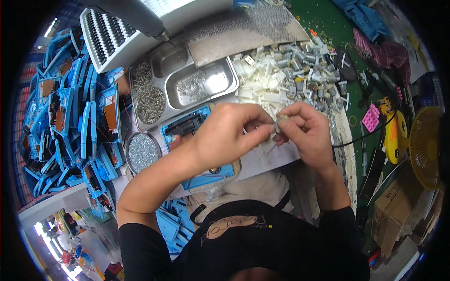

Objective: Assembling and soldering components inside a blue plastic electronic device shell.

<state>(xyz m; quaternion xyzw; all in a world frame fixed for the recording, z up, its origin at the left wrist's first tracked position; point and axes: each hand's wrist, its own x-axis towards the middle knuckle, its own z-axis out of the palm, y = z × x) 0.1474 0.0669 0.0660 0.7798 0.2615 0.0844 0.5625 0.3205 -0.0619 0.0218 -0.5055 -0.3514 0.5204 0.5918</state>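
Observation:
My left hand and my right hand meet over the bench, fingertips almost together. Pinched in the right fingers is a small grey motor, mostly covered by them. The left thumb and forefinger are closed beside it; what they grip, if anything, is hidden. Under my left forearm lies an opened blue plastic housing with a black part inside. Just beyond my hands is a heap of white plastic parts, with many small grey motors mixed in on its right.
A steel compartment tray holds screws and springs. Nearby are a round dish of small metal pieces, a hanging power screwdriver, a white screw rack and a board. Blue housings pile up at left; a yellow fan stands right.

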